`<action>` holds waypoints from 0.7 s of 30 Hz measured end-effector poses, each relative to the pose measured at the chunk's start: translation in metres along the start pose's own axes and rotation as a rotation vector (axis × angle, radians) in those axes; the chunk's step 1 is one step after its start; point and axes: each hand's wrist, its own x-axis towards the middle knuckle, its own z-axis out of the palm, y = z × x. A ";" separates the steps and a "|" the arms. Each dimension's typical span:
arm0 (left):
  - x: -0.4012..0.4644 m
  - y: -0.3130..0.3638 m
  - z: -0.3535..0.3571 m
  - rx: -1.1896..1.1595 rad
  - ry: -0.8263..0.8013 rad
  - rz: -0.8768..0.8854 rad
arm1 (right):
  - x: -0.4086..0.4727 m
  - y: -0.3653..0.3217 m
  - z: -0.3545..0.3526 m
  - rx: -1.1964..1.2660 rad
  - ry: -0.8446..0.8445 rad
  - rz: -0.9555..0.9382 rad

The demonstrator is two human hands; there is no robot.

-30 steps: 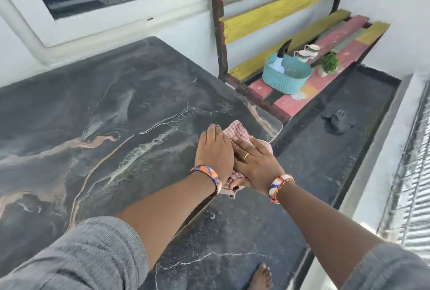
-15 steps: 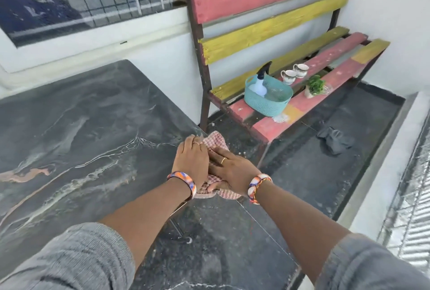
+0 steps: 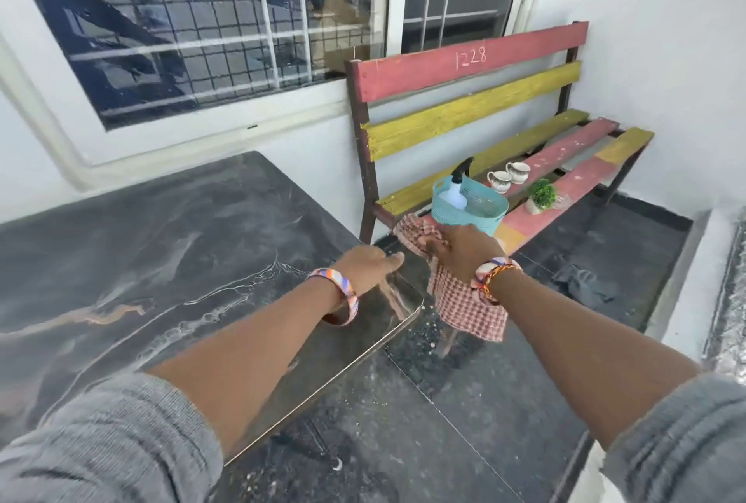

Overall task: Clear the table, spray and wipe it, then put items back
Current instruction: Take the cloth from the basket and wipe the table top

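Right now my right hand (image 3: 464,250) clutches the checked cloth (image 3: 468,302) off the marble counter's (image 3: 161,260) corner, beside the teal basket (image 3: 468,213) holding the spray bottle (image 3: 455,191) on the slatted bench (image 3: 565,163). My left hand (image 3: 369,266) hangs relaxed and empty over the counter's corner.

White walls (image 3: 666,18) are seen on two sides. A barred window (image 3: 210,26) is set in the far wall. A slatted bench (image 3: 476,98), painted red and yellow and marked "1228", is placed against it. The floor (image 3: 464,413) is dark, speckled stone. Daylight is even.
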 end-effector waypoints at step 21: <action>-0.032 -0.020 -0.079 -0.947 0.216 0.110 | 0.023 -0.148 -0.063 1.321 0.094 0.147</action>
